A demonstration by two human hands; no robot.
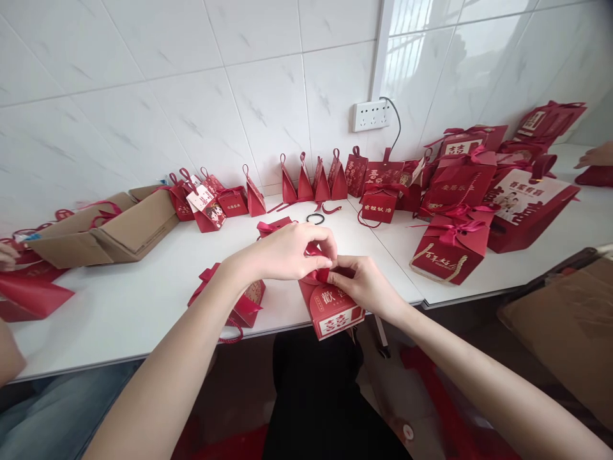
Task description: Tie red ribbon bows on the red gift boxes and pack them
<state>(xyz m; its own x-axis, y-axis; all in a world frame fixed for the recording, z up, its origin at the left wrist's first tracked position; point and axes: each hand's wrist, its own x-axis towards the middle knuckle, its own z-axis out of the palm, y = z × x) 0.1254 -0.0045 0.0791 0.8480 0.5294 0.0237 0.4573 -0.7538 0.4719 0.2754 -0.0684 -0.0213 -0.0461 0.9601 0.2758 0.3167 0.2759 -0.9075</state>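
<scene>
A red gift box point(330, 303) with gold and white lettering lies tilted at the table's front edge, just below my hands. My left hand point(299, 251) pinches a red ribbon point(322, 275) at the top of this box. From the other side, my right hand point(361, 282) grips the same ribbon between thumb and fingers, close to the left fingertips. How the ribbon runs between the fingers is partly hidden. Left of it, behind my left forearm, sits another red gift box point(251, 300) with a bow. One more red box point(275, 227) shows partly behind my left wrist.
Small red boxes point(306, 185) with loop handles line the wall. Larger red gift boxes point(453, 246) are piled at right. An open cardboard box point(115, 223) stands at left. A black ring point(315, 219) lies mid-table. Other people's hands point(598, 156) show at both sides.
</scene>
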